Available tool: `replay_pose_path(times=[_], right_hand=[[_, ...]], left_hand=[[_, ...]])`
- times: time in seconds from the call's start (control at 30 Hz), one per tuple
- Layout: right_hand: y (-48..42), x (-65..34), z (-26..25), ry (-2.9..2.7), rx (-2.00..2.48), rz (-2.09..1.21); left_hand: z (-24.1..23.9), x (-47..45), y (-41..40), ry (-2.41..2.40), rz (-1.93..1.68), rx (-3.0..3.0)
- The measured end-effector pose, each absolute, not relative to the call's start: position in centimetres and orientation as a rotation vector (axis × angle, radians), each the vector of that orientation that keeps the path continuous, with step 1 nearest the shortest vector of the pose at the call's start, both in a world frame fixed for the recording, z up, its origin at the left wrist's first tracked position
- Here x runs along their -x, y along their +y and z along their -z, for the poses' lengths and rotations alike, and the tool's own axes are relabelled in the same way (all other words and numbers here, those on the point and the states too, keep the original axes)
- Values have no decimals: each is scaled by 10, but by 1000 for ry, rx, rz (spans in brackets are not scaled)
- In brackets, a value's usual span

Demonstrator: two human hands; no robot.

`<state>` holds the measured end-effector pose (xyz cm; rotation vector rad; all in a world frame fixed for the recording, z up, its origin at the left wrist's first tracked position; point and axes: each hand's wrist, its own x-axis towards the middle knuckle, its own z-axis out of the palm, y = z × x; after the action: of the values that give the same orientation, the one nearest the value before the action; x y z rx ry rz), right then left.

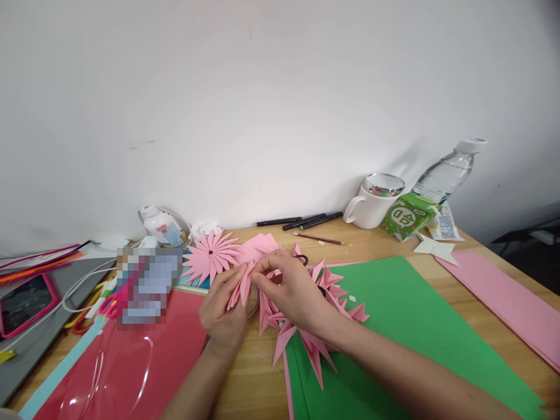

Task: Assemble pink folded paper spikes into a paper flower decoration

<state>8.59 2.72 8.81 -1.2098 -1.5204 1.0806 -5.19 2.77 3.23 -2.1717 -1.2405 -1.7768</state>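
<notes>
Between my two hands is a bundle of folded pink paper (241, 287) with pointed ends. My left hand (225, 306) is closed around its lower left side. From the right, my right hand (291, 289) pinches its upper edge between thumb and fingers. Several pointed pink paper pieces (321, 350) lie under and beside my right hand, partly hidden by it. A finished-looking pink paper star (211, 254) with many points lies behind my left hand, next to a pink sheet (258, 245).
Green paper (394, 315) lies at right, red paper (144, 356) at left. Behind stand a white mug (371, 201), a green carton (409, 216), a water bottle (448, 172) and a white bottle (161, 224). Black pens (312, 221) lie near the wall; a pink-cased phone (28, 303) is far left.
</notes>
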Motion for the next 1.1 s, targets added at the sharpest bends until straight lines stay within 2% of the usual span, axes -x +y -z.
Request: replay_pose_path(times=[0.13,0.2,0.27,0.37,0.43,0.67,0.93,1.1], right_hand=[[34,-90,-89,-1314,1142,-1630],[37,-91,-89,-1197,1104,-1769],[38,-92,-87,-1266,1102,-1661],[36,-90,-85,-1449,1090,-1241],[34,-88,-84,-1484,1020,-1080],[34,-89,-91,-1324,834,-1368],[46,-101,-80,-1432,950,-1157],[47,-101,-77,-1537,1029,-1000]], left_hand=[[-33,54,28,-1193,1734,2209],[-32,54,28,-1184,1724,2228],[-32,54,29,-1197,1723,2227],[-31,53,30,-1249,1759,2180],[-31,52,30,-1303,1806,2127],[-37,44,28,-1577,2136,2056],[-46,44,32,-2031,2327,2299],[-46,43,36,-2111,2676,2399]])
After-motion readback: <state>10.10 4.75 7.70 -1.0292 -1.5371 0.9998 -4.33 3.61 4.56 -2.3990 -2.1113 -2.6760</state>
